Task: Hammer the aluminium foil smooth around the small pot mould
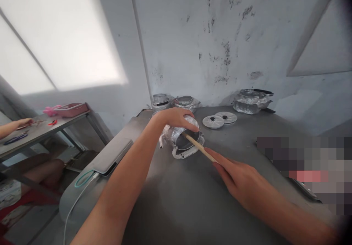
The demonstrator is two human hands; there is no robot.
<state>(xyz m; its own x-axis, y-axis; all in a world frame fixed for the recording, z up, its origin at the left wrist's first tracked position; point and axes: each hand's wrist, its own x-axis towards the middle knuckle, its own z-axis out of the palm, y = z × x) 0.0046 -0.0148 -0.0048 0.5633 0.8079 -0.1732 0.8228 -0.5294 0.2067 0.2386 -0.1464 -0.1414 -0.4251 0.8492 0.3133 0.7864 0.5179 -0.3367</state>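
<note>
The left hand [176,117] is curving over the top of a foil-wrapped kettle [183,141], holding it with its fingers reaching the rim. The kettle is tilting on its side toward the far edge of the grey table [176,201], its open mouth facing the near edge. The right hand [235,171] is closing around a wooden stick [200,148], which is running into the mouth; its tip is not showing clearly.

Two lids [213,122] with black knobs are lying to the right of the kettle, one overlapping the other. Two more pots [160,97] are standing by the far left corner, and a wrapped pot [246,104] with a black handle is sitting by the far right corner. Along the left edge a pale device [114,155] is lying, a white cable [79,195] trailing from it. Beyond that edge, a co-worker's hand [24,123] is resting over a bench [82,118], where a pink basket [73,109] is standing.
</note>
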